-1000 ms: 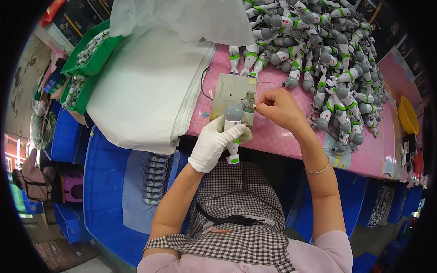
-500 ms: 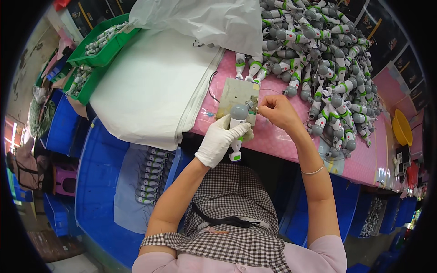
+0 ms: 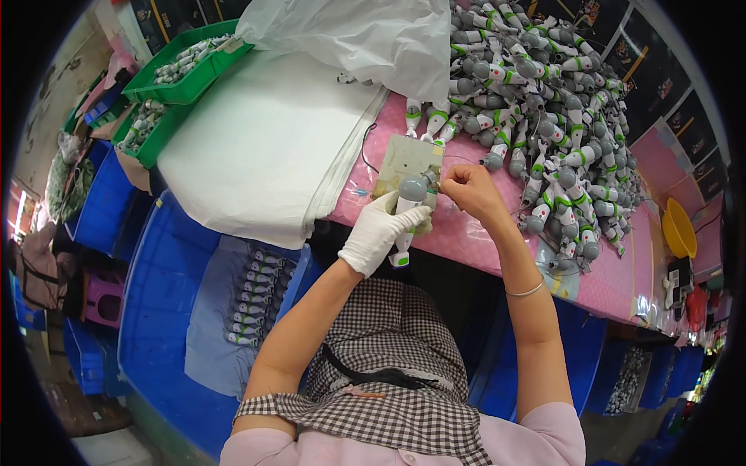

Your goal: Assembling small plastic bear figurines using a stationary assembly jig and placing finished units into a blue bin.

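Note:
My left hand [image 3: 373, 237], in a white glove, is closed round a white toy limb [image 3: 413, 187] with a grey rounded top and a green band near its lower end. The limb's top rests by a small metal fixture [image 3: 430, 175] on a square metal plate [image 3: 402, 155] at the table's front edge. Just right of that fixture, my bare right hand [image 3: 472, 191] is closed, thumb and fingers pinched together. What it pinches is too small or hidden to make out.
A large heap of similar toy limbs [image 3: 544, 116] covers the table's right side. White sheets [image 3: 264, 147] lie on the left, beside green trays [image 3: 186, 92]. Below stands a blue bin [image 3: 159, 311] with a row of limbs [image 3: 252, 299]. A yellow basin [image 3: 678, 229] is far right.
The whole view has shifted slightly. My left hand still holds the toy limb at the fixture, and my right hand stays pinched beside it.

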{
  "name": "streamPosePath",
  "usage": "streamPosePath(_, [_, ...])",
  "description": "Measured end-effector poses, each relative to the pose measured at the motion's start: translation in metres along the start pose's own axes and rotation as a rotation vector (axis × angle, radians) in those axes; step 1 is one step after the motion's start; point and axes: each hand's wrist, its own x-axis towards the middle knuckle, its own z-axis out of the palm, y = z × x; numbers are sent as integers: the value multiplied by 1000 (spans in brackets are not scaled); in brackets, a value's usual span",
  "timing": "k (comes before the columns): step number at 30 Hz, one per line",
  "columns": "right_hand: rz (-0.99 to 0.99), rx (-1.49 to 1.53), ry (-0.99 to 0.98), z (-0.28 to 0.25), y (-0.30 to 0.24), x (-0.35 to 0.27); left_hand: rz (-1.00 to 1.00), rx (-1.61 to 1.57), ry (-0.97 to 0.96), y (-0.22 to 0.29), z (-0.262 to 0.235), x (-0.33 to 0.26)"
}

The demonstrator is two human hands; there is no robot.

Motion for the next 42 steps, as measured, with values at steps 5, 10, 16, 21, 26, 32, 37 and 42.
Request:
streamPosePath(5, [141, 137, -132, -9, -11, 3, 12, 11, -17, 2, 0, -1])
streamPosePath(10, [199, 235, -210, -11, -6, 6, -76, -88, 23, 5, 4, -3])
streamPosePath(16, [184, 219, -207, -11, -11, 7, -100, -207, 23, 7, 2, -1])
streamPosePath(21, [137, 132, -218, -12, -6, 12, -91, -202, 41, 10, 7, 0])
streamPosePath(26, [178, 240, -205, -10, -5, 7, -109, -135, 51, 8, 7, 0])
streamPosePath(32, [-86, 55, 217, 7, -3, -16, -95, -46, 103, 8, 11, 0])
streamPosePath(37, [-37, 144, 423, -38, -19, 3, -94, -71, 52, 9, 2, -11])
streamPosePath(42, [-284, -967, 346, -77, 54, 49, -24, -142, 208, 34, -47, -69])
